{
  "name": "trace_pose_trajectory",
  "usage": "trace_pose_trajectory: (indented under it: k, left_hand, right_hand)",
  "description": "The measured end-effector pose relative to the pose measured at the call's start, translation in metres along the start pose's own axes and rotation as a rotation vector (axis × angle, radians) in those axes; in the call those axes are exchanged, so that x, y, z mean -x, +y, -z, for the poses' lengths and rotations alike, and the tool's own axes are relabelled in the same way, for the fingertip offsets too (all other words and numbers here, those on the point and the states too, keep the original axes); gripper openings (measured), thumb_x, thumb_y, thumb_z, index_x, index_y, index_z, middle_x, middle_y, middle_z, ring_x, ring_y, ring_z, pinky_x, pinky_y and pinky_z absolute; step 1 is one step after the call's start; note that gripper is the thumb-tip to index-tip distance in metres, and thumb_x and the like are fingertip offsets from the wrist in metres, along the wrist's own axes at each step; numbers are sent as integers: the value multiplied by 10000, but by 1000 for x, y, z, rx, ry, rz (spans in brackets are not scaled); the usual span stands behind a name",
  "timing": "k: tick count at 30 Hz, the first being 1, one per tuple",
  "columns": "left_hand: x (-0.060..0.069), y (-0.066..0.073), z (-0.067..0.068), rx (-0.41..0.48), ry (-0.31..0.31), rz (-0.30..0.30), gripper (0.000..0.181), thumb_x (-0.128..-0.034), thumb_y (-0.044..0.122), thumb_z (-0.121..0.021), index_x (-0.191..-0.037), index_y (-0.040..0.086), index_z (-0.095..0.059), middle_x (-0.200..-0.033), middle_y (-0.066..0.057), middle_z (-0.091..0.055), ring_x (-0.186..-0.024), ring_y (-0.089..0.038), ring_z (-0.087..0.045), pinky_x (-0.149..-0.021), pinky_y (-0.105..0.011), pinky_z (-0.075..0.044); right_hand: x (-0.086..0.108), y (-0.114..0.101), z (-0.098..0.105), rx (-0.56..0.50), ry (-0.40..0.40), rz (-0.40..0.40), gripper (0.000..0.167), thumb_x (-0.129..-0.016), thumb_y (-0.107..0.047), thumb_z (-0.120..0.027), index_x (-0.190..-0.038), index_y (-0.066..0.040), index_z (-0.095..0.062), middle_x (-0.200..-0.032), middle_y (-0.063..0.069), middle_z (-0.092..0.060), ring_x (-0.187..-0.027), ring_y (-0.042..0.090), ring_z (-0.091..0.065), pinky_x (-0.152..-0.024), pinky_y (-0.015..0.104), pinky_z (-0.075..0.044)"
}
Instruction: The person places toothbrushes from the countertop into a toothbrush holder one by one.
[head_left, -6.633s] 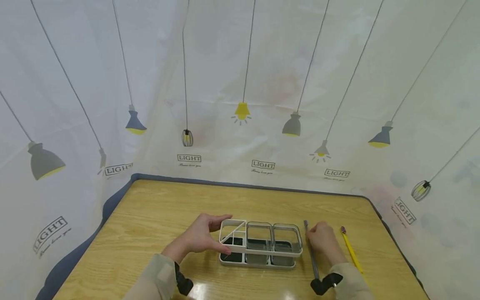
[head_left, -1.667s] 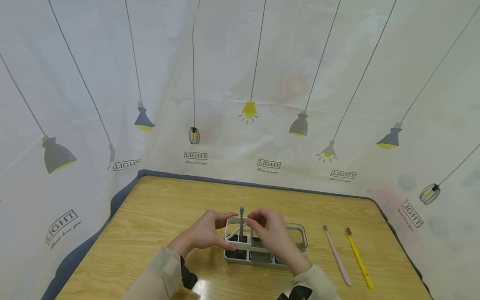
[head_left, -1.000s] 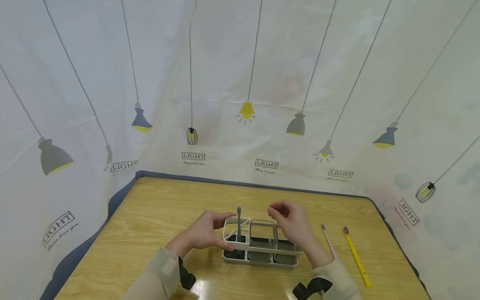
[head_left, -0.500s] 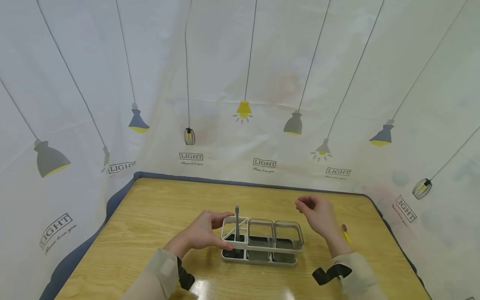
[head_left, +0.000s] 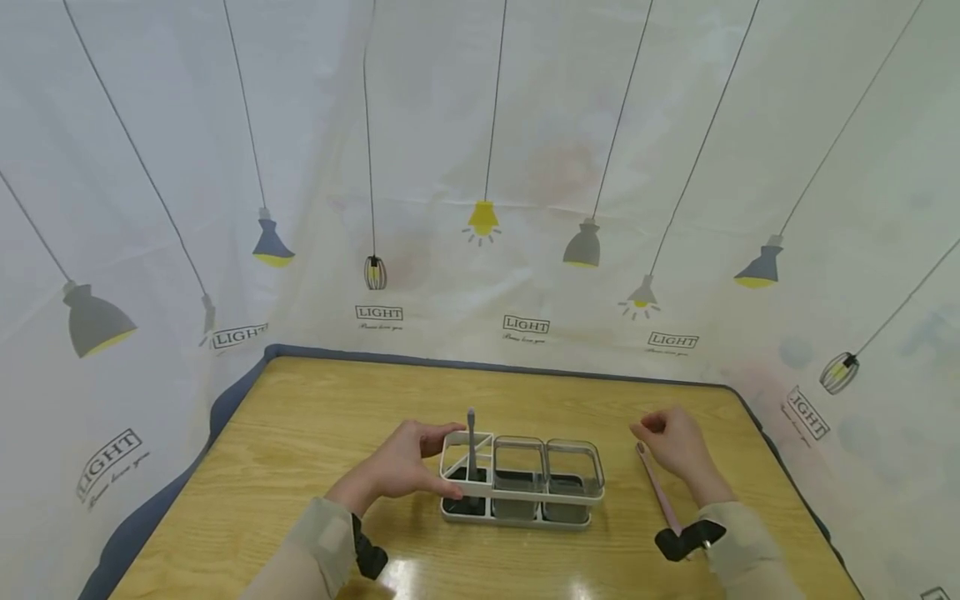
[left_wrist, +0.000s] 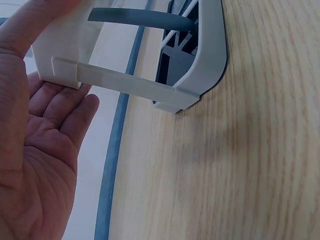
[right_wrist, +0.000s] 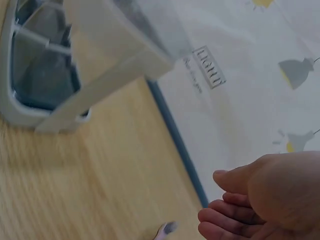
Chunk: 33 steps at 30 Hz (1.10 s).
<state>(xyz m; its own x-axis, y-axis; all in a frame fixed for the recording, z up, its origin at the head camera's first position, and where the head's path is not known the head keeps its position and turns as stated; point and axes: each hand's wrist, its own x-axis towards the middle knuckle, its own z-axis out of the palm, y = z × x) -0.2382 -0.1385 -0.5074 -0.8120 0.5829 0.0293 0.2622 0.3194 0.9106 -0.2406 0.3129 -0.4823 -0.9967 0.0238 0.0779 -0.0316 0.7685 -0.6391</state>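
My left hand grips the left end of a white toothbrush holder, thumb in front and fingers behind. In its left section a grey toothbrush stands upright, head up; the left wrist view shows its handle reaching the base. Two clear cups, a middle one and a right one, sit in the holder. My right hand hovers just by the head of a pink toothbrush lying on the table. Its fingers are loosely curled; the right wrist view shows the toothbrush head apart from them.
The wooden table has a dark blue edge at the back. Behind it hangs a white sheet printed with lamps. Each wrist wears a black camera mount, such as the right one.
The grey toothbrush went from the table into the holder, and my right hand let go of it. That hand then moved right to the pink toothbrush, covering the yellow one. My left hand kept its grip.
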Motion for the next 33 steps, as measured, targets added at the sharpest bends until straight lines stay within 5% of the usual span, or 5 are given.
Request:
trace_pose_trajectory:
  k: [9,15,23,33]
  left_hand:
    - [0,0,0,6,9,6,954,-745,296,-1001,-1557,106,-537,-1486,-62,-611,-1391,-240,-552,-1151,-486,-435]
    - [0,-1,0,4,7,1,952,-745,298,-1002,-1555,109,-541,-1486,-79,-611,-1387,-238,-556,-1151,-494,-435]
    - [0,0,0,-1,3,7,956,-743,307,-1001,-1557,111,-540,-1494,-113,-600,-1390,-259,-553,-1153,-502,-431]
    - [0,-2,-1,-12,6,8,979,-734,312,-1006,-1562,97,-529,-1481,-109,-611,-1378,-242,-562,-1141,-470,-448]
  right_hand:
    - [5,27,-3,81,-116,-111,309,-975,-124,-732,-1035,173,-673,-974,259,-699,-877,357,-676,-718,459,-603]
    - [7,40,-8,26,-141,-169,305,-974,-153,-735,-1015,148,-722,-920,186,-716,-816,287,-673,-697,411,-599]
    - [12,57,-15,-123,-96,-256,291,-956,-123,-758,-1054,150,-736,-864,125,-731,-726,183,-672,-621,302,-573]
    - [12,60,-30,-87,-42,-246,211,-926,-90,-774,-1000,106,-757,-922,165,-735,-838,267,-676,-658,319,-574]
